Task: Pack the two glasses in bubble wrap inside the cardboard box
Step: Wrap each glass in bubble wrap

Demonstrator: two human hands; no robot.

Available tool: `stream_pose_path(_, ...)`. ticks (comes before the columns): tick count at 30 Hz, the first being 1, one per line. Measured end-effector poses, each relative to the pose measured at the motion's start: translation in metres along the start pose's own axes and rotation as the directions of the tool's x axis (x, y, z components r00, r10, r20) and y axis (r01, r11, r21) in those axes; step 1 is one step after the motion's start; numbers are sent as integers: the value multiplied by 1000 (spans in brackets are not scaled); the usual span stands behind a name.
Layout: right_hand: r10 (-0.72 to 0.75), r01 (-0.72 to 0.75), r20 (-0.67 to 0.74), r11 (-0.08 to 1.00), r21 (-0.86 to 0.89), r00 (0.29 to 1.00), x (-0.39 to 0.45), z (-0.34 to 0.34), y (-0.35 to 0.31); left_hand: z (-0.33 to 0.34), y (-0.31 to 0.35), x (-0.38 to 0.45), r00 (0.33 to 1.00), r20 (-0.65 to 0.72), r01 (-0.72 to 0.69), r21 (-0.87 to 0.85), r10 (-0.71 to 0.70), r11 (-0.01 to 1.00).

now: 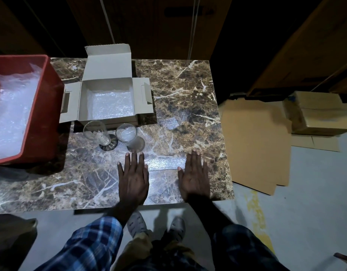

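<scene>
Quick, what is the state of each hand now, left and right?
Left hand: open, fingers straight, lying flat on the sheet of bubble wrap on the table.
Right hand: open, flat on the same sheet, holding nothing.

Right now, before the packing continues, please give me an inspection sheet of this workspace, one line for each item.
Surface: marble-pattern table; a clear bubble wrap sheet lies flat near its front edge.
Job's things: open cardboard box, flaps out, bubble wrap lining its floor; stemmed glass and tumbler glass stand upright in front of the box, unwrapped.
Clutter: red bin holding more bubble wrap, at the table's left end.
Hands: left hand and right hand pressed flat on the sheet, fingers straight.
Cables: nothing seen.
Surroundings: flattened cardboard and cardboard cartons on the floor to the right; background dark.
</scene>
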State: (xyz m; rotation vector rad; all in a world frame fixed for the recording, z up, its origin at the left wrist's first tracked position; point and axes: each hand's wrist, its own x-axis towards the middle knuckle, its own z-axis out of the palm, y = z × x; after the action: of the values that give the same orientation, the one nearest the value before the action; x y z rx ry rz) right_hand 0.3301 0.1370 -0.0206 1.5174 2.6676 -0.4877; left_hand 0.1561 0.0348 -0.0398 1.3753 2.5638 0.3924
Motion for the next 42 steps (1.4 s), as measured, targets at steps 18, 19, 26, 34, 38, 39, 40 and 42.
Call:
stream_pose_path(18, 6, 22, -186, 989, 149, 983, 6, -4, 34, -8, 13, -7, 873, -378, -355, -62, 307, 933)
stream_pose_path(19, 0, 32, -209, 988, 152, 978, 7, -5, 36, -6, 18, -8, 858, -373, -408, -74, 354, 910)
stream_pose_path(26, 38, -8, -189, 988, 154, 981, 12, -17, 30, 14, 27, -20, 892, -80, -445, 9, 444, 895)
stream_pose_path(34, 165, -139, -102, 965, 223, 981, 20, -27, 18, 3, 26, -24, 919, 56, -393, 59, 390, 918)
stream_pose_path(38, 313, -259, -62, 868, 424, 948, 25, -35, 12, 0, 27, -22, 917, 80, -395, 72, 390, 916)
stream_pose_path(39, 384, -312, -27, 787, 532, 923, 25, -36, 9, -1, 27, -22, 917, 86, -397, 75, 390, 915)
stream_pose_path(40, 453, -366, 37, 666, 650, 891, 25, -37, 4, -1, 27, -21, 916, 92, -397, 79, 390, 914)
stream_pose_path(42, 528, -419, 171, 397, 816, 832, 22, -34, -6, -3, 27, -20, 916, 105, -396, 84, 387, 914)
